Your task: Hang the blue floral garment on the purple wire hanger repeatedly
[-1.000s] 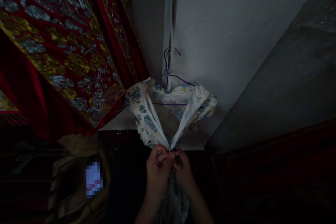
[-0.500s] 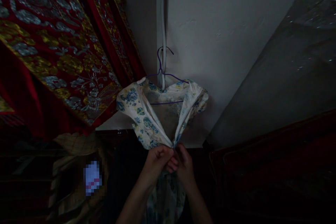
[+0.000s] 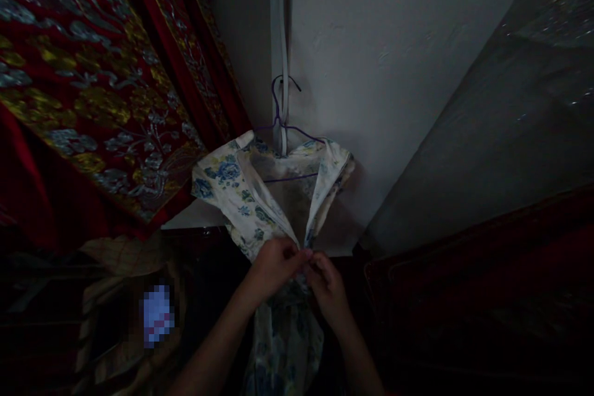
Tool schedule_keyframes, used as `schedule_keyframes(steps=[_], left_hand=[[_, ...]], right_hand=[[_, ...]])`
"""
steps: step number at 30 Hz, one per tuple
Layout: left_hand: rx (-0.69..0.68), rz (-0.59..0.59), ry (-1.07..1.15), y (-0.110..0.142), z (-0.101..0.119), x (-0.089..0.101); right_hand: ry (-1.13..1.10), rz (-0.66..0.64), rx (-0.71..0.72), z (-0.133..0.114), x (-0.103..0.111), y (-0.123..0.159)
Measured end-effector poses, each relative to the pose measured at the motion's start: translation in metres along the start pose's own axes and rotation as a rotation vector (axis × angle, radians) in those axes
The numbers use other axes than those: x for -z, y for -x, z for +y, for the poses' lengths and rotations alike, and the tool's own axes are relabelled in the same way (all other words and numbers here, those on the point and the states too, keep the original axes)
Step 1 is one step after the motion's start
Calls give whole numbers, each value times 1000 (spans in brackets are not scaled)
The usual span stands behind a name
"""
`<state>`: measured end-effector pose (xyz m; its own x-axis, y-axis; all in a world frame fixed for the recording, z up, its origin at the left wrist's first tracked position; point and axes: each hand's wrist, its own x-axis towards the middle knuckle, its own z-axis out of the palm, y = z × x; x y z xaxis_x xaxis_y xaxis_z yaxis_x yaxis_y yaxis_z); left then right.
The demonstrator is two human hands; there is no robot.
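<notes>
A white dress with blue flowers [image 3: 239, 189] hangs on a purple hanger [image 3: 301, 131] against the wall, its front open in a V. At the bottom of that V, my left hand [image 3: 277, 265] pinches the dress's front edge with thumb and fingers. Close beside it, my right hand [image 3: 326, 281] is closed on the other edge at the same spot. The fingertips of both hands almost meet. Whether a zipper pull sits between them is too dark and small to make out. Below my hands the skirt [image 3: 286, 334] drops down, partly covered by my forearms.
Red cloth with gold and silver embroidery [image 3: 102, 105] hangs at the left. A white pipe or cord [image 3: 284, 25] runs down the wall [image 3: 371, 74]. Lower left is a basket-like holder [image 3: 102, 297] with a blurred pale item [image 3: 158, 315]. Dark red material [image 3: 487, 278] lies right.
The view has shifted slightly, so the dress appears a little further left. My left hand has come up and turned over the front edge; both hands stay at the bottom of the opening.
</notes>
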<state>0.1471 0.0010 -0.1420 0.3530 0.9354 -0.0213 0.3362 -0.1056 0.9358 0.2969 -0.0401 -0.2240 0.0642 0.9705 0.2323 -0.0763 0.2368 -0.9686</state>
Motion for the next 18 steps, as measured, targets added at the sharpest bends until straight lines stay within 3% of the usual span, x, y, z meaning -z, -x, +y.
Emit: schedule_keyframes(steps=[3,10,14,18], left_hand=[[-46,82,-12,8,-11,-13],[-95,42,177,8,-13,-5],[-8,22,394,13,-17,-9],[135,133,694,2,-2,3]], right_hand=[[-25,11,4,-4,-6,0],[74,25,10,-5,-3,-6],[49,73,15,4,-8,-5],[73,64,12,24,-13,-10]])
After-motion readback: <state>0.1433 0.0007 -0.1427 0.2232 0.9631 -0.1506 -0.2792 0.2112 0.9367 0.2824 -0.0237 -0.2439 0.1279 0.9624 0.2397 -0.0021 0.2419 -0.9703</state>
